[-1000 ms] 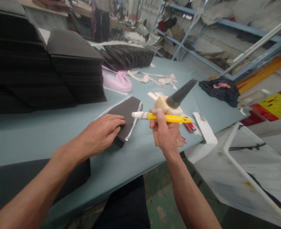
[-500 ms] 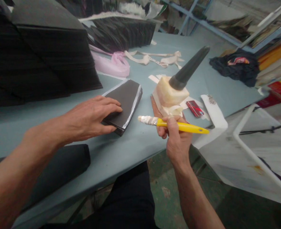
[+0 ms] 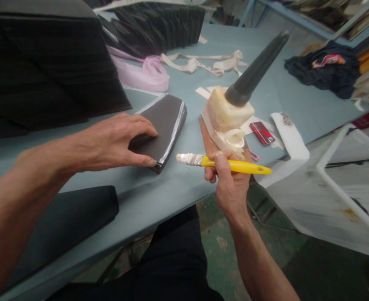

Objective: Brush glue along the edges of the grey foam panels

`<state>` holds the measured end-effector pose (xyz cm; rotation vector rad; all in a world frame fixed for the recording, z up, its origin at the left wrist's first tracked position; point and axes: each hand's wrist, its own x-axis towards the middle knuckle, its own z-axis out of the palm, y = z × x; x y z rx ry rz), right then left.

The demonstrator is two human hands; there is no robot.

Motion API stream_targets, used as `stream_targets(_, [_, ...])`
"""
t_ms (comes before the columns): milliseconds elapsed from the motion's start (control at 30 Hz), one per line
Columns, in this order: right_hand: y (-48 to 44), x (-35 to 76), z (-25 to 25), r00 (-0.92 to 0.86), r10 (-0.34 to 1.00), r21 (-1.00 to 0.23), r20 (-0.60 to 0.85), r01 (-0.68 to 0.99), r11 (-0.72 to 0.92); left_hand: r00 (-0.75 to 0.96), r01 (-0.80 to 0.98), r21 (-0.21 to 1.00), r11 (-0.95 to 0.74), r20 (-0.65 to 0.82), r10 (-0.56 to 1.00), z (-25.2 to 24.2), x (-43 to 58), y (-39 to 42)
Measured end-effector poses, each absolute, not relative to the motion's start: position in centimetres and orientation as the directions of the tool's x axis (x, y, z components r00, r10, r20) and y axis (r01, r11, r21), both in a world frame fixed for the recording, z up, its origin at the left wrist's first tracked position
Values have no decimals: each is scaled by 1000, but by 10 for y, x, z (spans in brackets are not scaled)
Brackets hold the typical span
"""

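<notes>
The small stack of dark sheets lies flat on the blue-green table, between the two hands and nearer the left. A white, wet-looking band runs down the right edge of its top sheet, and another pale line shows along its far left edge. The left hand reaches over the stack's left side, thumb and fingers spread well apart. Its thumb lies at the near corner and its fingertips are over the top sheet; whether they press on it cannot be told.

To the right of the stack and apart from it, the right hand is closed round the yellow handle of a brush. The white-coated bristles point left, just beside the stack's near right corner.

Beyond the right hand, a pale block-like container stands on a brown piece, with a dark tapered cone leaning out of its top. A red card-like item lies to the right. Behind the stack are a pink plastic bag and pale strips; tall piles of dark sheets rise at the left.
</notes>
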<state>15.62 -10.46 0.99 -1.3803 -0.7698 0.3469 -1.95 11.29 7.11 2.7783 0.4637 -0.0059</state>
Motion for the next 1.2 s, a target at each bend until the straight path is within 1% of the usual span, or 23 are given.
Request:
stream_targets(100, [-105,157,9,724,634,-962,273,203,182,917,393,252,-884,-43,396,68,-16,95])
stream_targets(233, [-107,157,8,747,610,-964,265,197,178,831,553,128,-823,-9,557,64,-7,58])
stream_targets(367, [-111,158,7,757,594,-962,271,188,200,749,645,147,-750,74,659,61,3,29])
stream_targets(467, [-114,158,6,756,597,-963,267,186,195,686,715,129,-687,60,725,61,11,20])
stream_targets(567, [-117,160,4,770,586,-967,253,183,178,654,752,96,-652,15,757,63,16,17])
stream_targets(733, [-121,164,0,772,589,-970,240,169,174,617,779,139,-611,-1,787,64,17,19])
stream_targets(833, [-124,165,-3,772,591,-972,234,174,158,627,768,155,-622,18,779,64,14,22])
stream_targets(933, [-126,166,-4,775,587,-972,233,168,164,637,752,196,-629,30,770,64,12,24])
stream_targets(1067, [-127,166,-5,773,590,-972,232,161,171,625,766,198,-611,-7,781,65,11,27])
stream_targets(1200, [-129,165,-3,773,589,-972,235,170,164,627,761,212,-613,2,779,66,11,29])
